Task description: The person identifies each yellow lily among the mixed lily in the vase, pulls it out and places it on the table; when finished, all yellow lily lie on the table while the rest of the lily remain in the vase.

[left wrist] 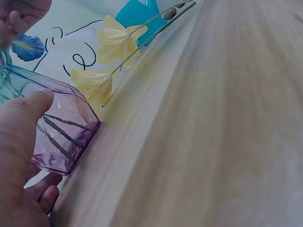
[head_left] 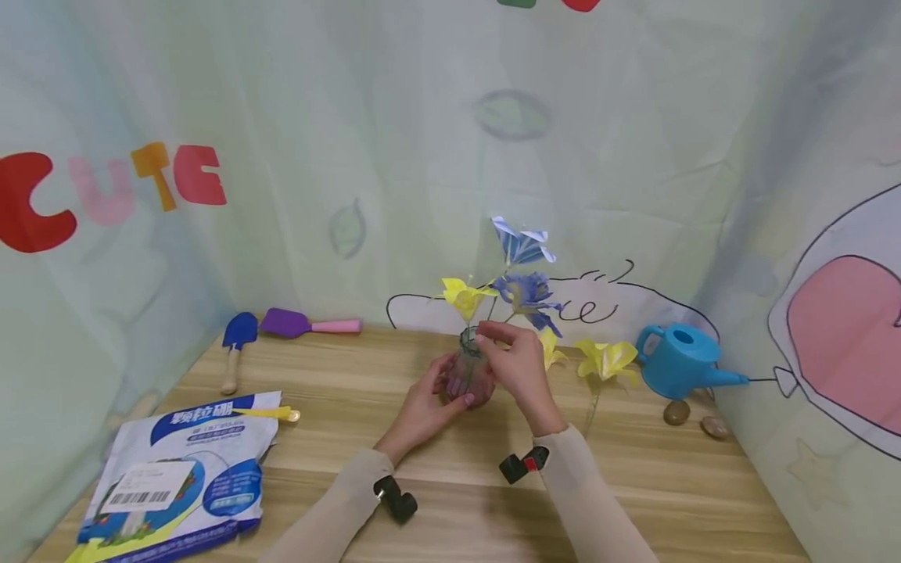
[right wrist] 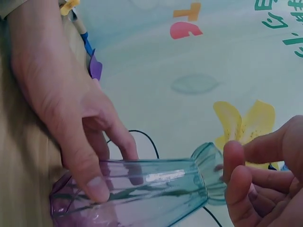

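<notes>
My left hand (head_left: 421, 410) grips the lower body of a clear faceted glass vase (head_left: 457, 374), purple below and blue-green at the top, upright on the table. Several green stems (left wrist: 61, 131) show through its wall in the left wrist view. Above the mouth rise a yellow lily (head_left: 462, 299), a blue striped flower (head_left: 524, 245) and a blue-purple iris (head_left: 525, 291). At the rim, my right hand (head_left: 519, 374) pinches a flower stem between thumb and curled fingers; the fingertips hide which one. Two more yellow lilies (head_left: 605, 360) lie on the table to the right.
A blue watering can (head_left: 679, 363) and two brown stones (head_left: 676, 412) are at right. Back left lie a purple scoop (head_left: 285, 323) and a blue trowel (head_left: 241, 332). A printed white-and-blue bag (head_left: 179, 469), with a yellow tool (head_left: 271, 412) on top, lies front left. Printed curtains stand behind.
</notes>
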{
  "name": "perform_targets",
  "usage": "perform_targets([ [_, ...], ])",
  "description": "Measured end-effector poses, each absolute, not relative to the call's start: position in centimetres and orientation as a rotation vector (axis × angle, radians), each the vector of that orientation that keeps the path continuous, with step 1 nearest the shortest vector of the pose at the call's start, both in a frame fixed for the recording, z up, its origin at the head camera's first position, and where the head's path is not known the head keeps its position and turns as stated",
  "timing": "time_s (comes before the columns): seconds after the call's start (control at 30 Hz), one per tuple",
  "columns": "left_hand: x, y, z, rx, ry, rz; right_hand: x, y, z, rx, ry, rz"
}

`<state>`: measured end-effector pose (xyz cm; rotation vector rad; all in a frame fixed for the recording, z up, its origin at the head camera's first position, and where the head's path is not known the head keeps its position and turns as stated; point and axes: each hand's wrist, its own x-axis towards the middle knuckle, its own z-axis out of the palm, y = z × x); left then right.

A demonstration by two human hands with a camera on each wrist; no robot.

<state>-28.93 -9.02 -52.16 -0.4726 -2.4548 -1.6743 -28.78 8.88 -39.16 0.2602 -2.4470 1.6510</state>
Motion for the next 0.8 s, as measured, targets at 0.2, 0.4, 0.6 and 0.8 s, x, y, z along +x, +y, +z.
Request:
perform_targets([
  [0.2,-28.9,-8.9,-52.3,-0.471,-2.458,-1.691,-29.2,8.0,-38.6,0.248,-2.503,1.649],
  [0.4,-29.0,-9.0,-52.5,-0.44,-2.457,-1.696,-29.4,7.2,-38.2,0.261,-2.544,1.567],
  [0.6,-29.0,-9.1,-52.4,-0.435,-2.462,-1.7,-29.6,6.5,-37.9,0.243,-2.597,1.352],
  [0.8,-28.9,-9.1,-52.1,-0.414,-2.512,-1.653,-29.6,6.2,-37.8,0.205,-2.569,1.313],
])
